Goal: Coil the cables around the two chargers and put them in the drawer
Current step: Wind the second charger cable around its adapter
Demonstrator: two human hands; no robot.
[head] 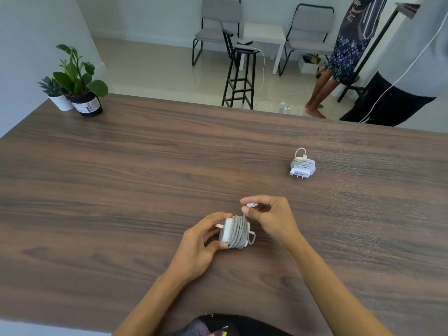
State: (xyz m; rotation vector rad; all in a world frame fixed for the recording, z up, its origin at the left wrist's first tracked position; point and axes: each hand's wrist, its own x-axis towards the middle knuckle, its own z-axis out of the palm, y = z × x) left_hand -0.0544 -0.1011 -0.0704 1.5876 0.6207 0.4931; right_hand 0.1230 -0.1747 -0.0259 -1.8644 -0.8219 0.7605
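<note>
A large white charger (228, 232) with grey cable wound tightly around its body sits in my left hand (202, 246), just above the wooden table (121, 190). Its prongs point left. My right hand (271, 217) pinches the cable's white connector end (251, 204) just above and right of the charger. A short stretch of cable runs from the connector down to the coil. A second, smaller white charger (302, 166) lies on the table at the far right, its cable wrapped around it with a small loop sticking up. No drawer is in view.
Two potted plants (77, 83) stand at the table's far left corner. Beyond the far edge are a black stool (241, 76), two grey chairs, a white side table, and two standing people at the right (344, 57).
</note>
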